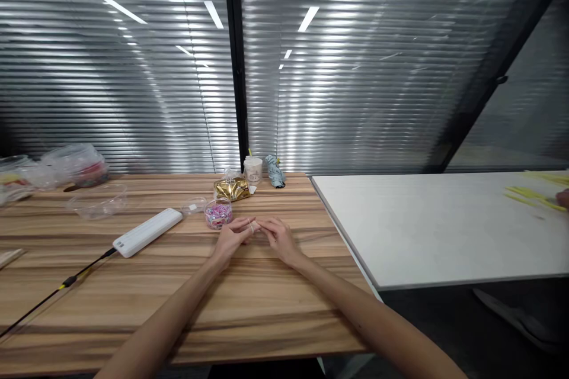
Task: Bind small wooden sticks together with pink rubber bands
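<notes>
Over the wooden table, my left hand [230, 241] and my right hand [281, 239] meet at the fingertips. A thin pale band [251, 227] loops round the fingers of my left hand, which are closed together. The fingertips of my right hand pinch at the same band; its exact path between the fingers is too small to make out. Just beyond my left hand stands a round clear tub [219, 215] of small pink, purple and white pieces, possibly little bands. Its clear lid [194, 206] lies to the left of it.
A white power strip [149, 232] with a black cable [70, 281] lies left. Behind the tub are a gold packet [233, 189], a paper cup [253, 170] and a blue-grey pouch [275, 172]. Clear containers [98, 201] stand left. Another person's hand [562, 198] shows near yellow strips [533, 195] on the white table.
</notes>
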`<control>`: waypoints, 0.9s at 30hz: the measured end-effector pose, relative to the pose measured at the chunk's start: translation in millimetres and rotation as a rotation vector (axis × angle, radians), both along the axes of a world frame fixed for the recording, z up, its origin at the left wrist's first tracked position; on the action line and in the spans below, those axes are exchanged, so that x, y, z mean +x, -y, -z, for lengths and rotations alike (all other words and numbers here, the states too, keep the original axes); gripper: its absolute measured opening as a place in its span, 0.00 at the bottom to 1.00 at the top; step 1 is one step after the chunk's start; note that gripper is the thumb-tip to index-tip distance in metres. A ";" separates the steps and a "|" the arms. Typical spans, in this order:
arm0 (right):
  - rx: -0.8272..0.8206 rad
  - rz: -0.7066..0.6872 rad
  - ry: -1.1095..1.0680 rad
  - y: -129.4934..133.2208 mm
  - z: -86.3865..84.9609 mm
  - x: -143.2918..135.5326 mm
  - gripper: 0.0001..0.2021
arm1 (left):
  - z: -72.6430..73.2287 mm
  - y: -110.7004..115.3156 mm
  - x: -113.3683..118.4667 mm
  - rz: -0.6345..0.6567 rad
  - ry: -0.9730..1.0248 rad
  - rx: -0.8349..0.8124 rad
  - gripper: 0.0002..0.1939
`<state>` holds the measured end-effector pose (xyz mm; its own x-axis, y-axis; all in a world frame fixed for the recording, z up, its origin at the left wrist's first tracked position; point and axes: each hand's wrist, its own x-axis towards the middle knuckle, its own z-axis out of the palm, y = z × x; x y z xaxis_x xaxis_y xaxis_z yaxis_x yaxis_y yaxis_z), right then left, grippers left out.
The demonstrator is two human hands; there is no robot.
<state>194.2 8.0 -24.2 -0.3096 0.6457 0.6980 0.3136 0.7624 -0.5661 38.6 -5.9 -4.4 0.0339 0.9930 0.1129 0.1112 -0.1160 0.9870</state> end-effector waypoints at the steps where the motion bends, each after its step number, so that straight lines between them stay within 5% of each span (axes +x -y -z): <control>1: 0.003 -0.004 -0.006 0.5 -0.7 0.0 0.13 | 0.1 0.1 -0.1 0.004 -0.009 0.005 0.22; 27: 0.116 -0.001 -0.009 8.3 -0.9 0.2 0.10 | -5.9 -5.2 -6.5 0.248 -0.192 0.100 0.10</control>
<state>194.4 -0.3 -23.3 -0.3035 0.5600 0.7709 0.3083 0.8233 -0.4766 32.1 -0.8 1.5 0.3035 0.9361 0.1781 0.2498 -0.2585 0.9331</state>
